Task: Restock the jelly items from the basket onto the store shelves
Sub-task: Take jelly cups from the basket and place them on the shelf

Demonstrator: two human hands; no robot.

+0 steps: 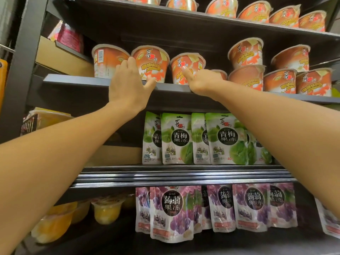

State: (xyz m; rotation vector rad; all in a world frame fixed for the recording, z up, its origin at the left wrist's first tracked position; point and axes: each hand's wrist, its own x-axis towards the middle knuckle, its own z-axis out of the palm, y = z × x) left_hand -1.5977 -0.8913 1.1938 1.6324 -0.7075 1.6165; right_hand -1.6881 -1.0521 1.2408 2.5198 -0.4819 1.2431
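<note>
Orange coffee-jelly cups stand in a row on a dark shelf (pixel 77 80) at head height. My left hand (pixel 128 81) is wrapped around the side of one cup (pixel 152 61), fingers between it and the cup to its left (pixel 106 59). My right hand (pixel 202 81) rests on the shelf edge, its thumb touching the front of a third cup (pixel 185 69), and a low cup (pixel 221 73) shows just behind its knuckles. More of the same cups (pixel 246 54) are stacked two high to the right. The basket is not clearly in view.
Green plum-jelly pouches (pixel 176 138) stand on the shelf below, purple konjac-jelly pouches (pixel 171 214) under those. Yellow fruit-jelly cups (pixel 106 208) sit at lower left. Another row of orange cups (pixel 255 11) fills the top shelf. A dark upright post (pixel 20 67) bounds the left side.
</note>
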